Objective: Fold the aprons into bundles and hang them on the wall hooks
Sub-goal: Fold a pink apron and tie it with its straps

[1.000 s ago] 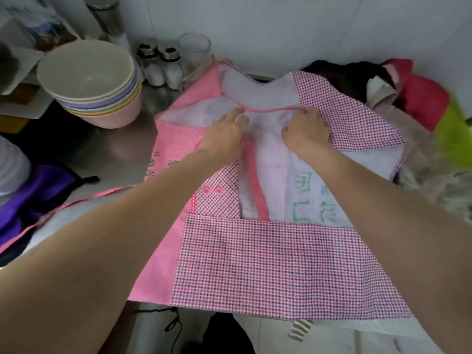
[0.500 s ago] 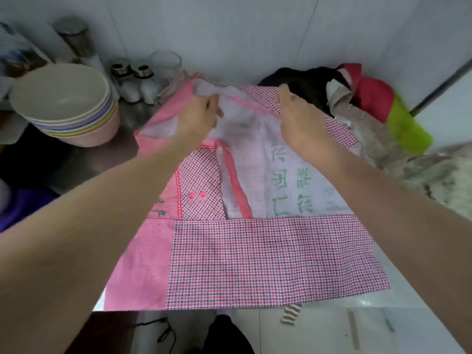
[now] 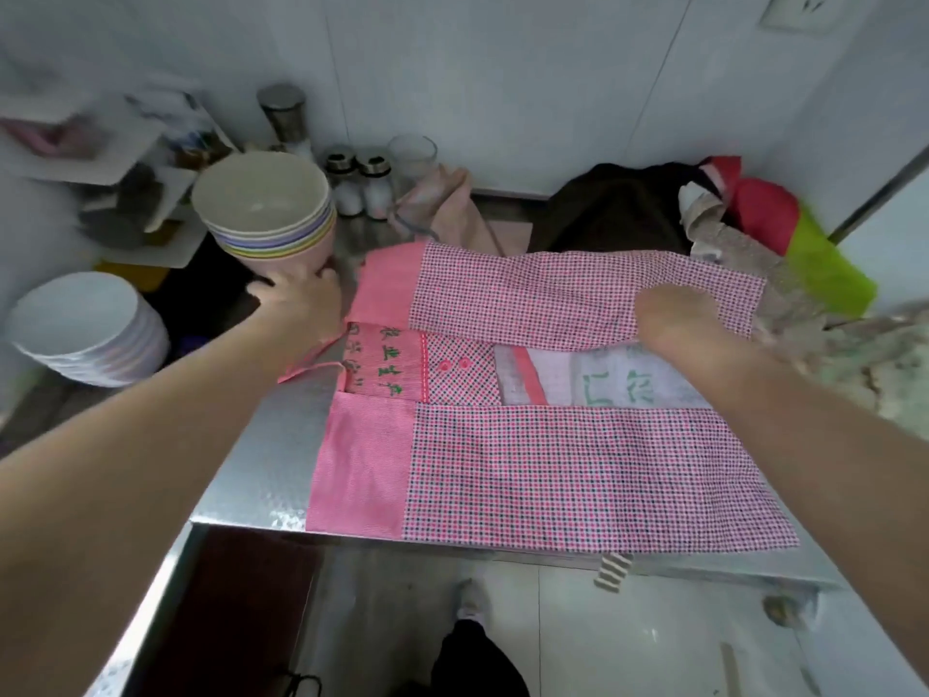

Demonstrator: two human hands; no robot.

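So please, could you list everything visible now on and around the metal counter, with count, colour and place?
pink checked fabric apron: one, pink, counter centre, top folded down
stacked round bowls: one stack, pastel, back left
stacked white plates: one stack, white, far left
glass shakers with metal lids: two, clear with white contents, by back wall
clear drinking glass: one, by wall
heaped cloths: dark, red, green, back right
steel counter: one, silver
left hand: at apron's left edge, grip unclear
right hand: on folded flap, blurred
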